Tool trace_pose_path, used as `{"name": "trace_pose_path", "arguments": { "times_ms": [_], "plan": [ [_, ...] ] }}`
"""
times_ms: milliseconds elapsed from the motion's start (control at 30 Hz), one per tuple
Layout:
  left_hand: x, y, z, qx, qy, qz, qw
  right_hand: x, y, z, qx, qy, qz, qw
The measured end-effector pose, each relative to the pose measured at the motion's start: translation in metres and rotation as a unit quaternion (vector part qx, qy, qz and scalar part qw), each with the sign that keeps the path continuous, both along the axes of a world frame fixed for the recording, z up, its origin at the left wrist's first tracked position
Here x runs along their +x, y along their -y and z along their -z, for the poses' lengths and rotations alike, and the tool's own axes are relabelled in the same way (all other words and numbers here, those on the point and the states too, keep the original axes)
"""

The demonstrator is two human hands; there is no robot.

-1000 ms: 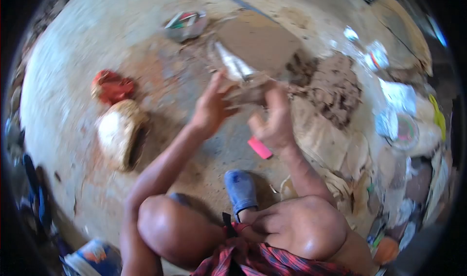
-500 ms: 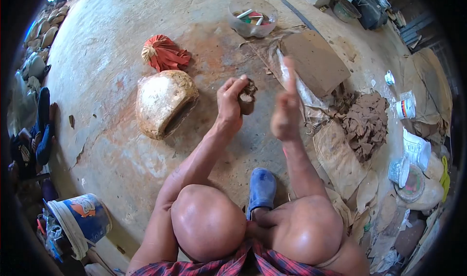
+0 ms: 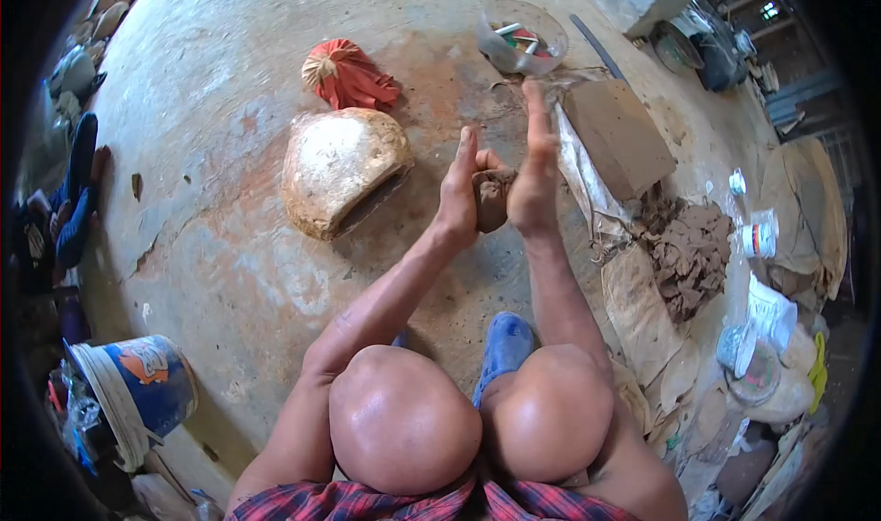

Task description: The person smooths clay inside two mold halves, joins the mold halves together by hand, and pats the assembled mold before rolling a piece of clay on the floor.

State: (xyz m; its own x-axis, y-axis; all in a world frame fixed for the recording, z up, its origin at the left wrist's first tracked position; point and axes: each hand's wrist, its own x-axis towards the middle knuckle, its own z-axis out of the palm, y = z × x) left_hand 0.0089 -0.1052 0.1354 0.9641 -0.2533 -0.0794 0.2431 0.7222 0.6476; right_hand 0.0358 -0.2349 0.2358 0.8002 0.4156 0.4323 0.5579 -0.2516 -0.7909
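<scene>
A brown lump of clay point(image 3: 493, 200) sits between my two palms, above the floor. My left hand point(image 3: 458, 195) grips it from the left, thumb up and fingers curled behind the lump. Against its other side lies the palm of my right hand point(image 3: 535, 177), flat, with the fingers stretched out and slightly blurred. Left of my hands a pale, rounded, hollow block point(image 3: 344, 168) rests on the floor, its dark opening facing down and right. Just beyond it is a red cloth bundle point(image 3: 353, 76) with a tan, gathered top.
A clear bowl point(image 3: 523, 48) with chalk-like sticks stands ahead. To the right are a flat brown slab point(image 3: 619, 135), a heap of clay pieces point(image 3: 693, 255) and several small tubs. A blue-and-white bucket point(image 3: 151, 383) is at lower left; another person's leg point(image 3: 78, 190) shows at far left.
My right hand has come in from the right, and its palm now meets the clay in my left hand. The view has shifted, so the floor objects on the left appear farther right.
</scene>
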Motion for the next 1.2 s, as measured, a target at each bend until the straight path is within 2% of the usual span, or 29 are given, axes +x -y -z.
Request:
{"name": "trace_pose_path", "arguments": {
  "times_ms": [67, 133, 167, 200, 233, 267, 367, 400, 433, 467, 500, 533, 567, 600, 633, 667, 700, 733, 767, 800, 833, 867, 900, 967, 1067, 1100, 1133, 1167, 1200],
  "plan": [
    [-0.014, -0.011, -0.039, 0.007, -0.037, -0.015, 0.999, -0.017, -0.004, 0.007, -0.014, 0.007, 0.018, 1.0],
    [-0.021, -0.02, -0.062, -0.216, -0.002, 0.03, 0.976, -0.039, -0.015, 0.018, -0.02, 0.009, 0.028, 0.999],
    [-0.018, -0.018, -0.053, -0.214, -0.004, 0.016, 0.977, -0.047, -0.019, 0.021, -0.02, 0.012, 0.029, 0.999],
    [-0.012, -0.01, -0.037, -0.108, -0.04, -0.081, 0.99, -0.055, -0.023, 0.024, -0.02, 0.016, 0.03, 0.999],
    [-0.006, -0.007, -0.035, -0.004, -0.074, -0.177, 0.981, -0.061, -0.022, 0.028, -0.019, -0.003, 0.076, 0.997],
    [-0.006, -0.005, -0.03, 0.048, -0.126, -0.234, 0.963, -0.06, -0.022, 0.031, -0.017, -0.022, 0.121, 0.992],
    [-0.011, -0.015, -0.042, 0.048, -0.092, -0.267, 0.958, -0.051, -0.017, 0.018, 0.017, 0.027, 0.15, 0.988],
    [-0.006, -0.026, -0.04, 0.031, -0.059, -0.3, 0.952, -0.054, -0.012, 0.001, 0.11, -0.047, 0.161, 0.98],
    [-0.003, -0.032, -0.036, 0.06, -0.007, -0.333, 0.941, -0.052, -0.008, -0.003, 0.131, -0.061, 0.099, 0.984],
    [0.0, -0.013, -0.036, 0.07, 0.052, -0.29, 0.953, -0.05, -0.004, -0.007, 0.152, -0.078, 0.038, 0.985],
    [0.004, 0.008, -0.039, 0.077, 0.113, -0.244, 0.96, -0.045, -0.024, 0.021, -0.025, 0.124, 0.135, 0.983],
    [0.004, 0.007, -0.044, 0.136, 0.105, -0.217, 0.961, -0.043, -0.025, 0.021, -0.032, 0.126, 0.148, 0.98],
    [0.0, 0.0, -0.051, 0.194, 0.096, -0.186, 0.958, -0.043, -0.02, 0.021, -0.028, 0.1, 0.139, 0.985],
    [0.0, -0.004, -0.057, 0.238, 0.09, -0.2, 0.946, -0.035, -0.015, 0.021, -0.02, 0.078, 0.123, 0.989],
    [0.003, -0.019, -0.051, 0.311, 0.093, -0.239, 0.915, -0.029, -0.005, 0.029, -0.022, 0.074, 0.131, 0.988],
    [0.006, -0.035, -0.045, 0.384, 0.088, -0.277, 0.876, -0.025, 0.013, 0.041, 0.008, 0.011, 0.166, 0.986],
    [0.004, -0.053, -0.039, 0.289, 0.043, -0.307, 0.906, -0.018, 0.029, 0.047, 0.041, -0.046, 0.195, 0.979],
    [-0.007, -0.077, -0.052, 0.351, 0.002, -0.329, 0.877, -0.015, 0.043, 0.048, 0.043, -0.069, 0.244, 0.966],
    [-0.002, -0.111, -0.027, 0.332, 0.048, -0.411, 0.847, 0.0, 0.065, 0.065, -0.117, 0.175, 0.31, 0.927],
    [-0.01, -0.132, -0.029, 0.358, 0.031, -0.472, 0.805, 0.002, 0.084, 0.089, -0.132, 0.156, 0.272, 0.94],
    [-0.016, -0.16, -0.021, 0.366, -0.011, -0.496, 0.788, 0.005, 0.097, 0.115, -0.143, 0.141, 0.234, 0.951],
    [-0.021, -0.184, -0.01, 0.397, -0.028, -0.515, 0.76, -0.003, 0.1, 0.133, -0.211, 0.165, 0.191, 0.944],
    [-0.03, -0.205, 0.0, 0.449, -0.055, -0.5, 0.739, -0.023, 0.101, 0.151, -0.28, 0.184, 0.146, 0.931],
    [-0.041, -0.223, 0.016, 0.542, -0.139, -0.46, 0.689, -0.079, 0.095, 0.197, -0.434, 0.142, 0.075, 0.887],
    [-0.048, -0.233, 0.066, 0.662, -0.13, -0.381, 0.633, -0.113, 0.078, 0.21, -0.477, 0.123, 0.091, 0.866],
    [-0.048, -0.229, 0.081, 0.69, -0.111, -0.36, 0.618, -0.092, 0.073, 0.213, -0.481, 0.085, 0.102, 0.867],
    [-0.049, -0.217, 0.082, 0.832, -0.144, -0.27, 0.463, -0.064, 0.065, 0.214, -0.488, 0.039, 0.114, 0.865],
    [-0.047, -0.213, 0.08, 0.836, -0.144, -0.259, 0.462, -0.031, 0.055, 0.213, -0.471, 0.004, 0.164, 0.867],
    [-0.044, -0.211, 0.077, 0.796, -0.141, -0.297, 0.507, 0.01, 0.045, 0.213, -0.452, -0.027, 0.215, 0.865]
  ]
}}
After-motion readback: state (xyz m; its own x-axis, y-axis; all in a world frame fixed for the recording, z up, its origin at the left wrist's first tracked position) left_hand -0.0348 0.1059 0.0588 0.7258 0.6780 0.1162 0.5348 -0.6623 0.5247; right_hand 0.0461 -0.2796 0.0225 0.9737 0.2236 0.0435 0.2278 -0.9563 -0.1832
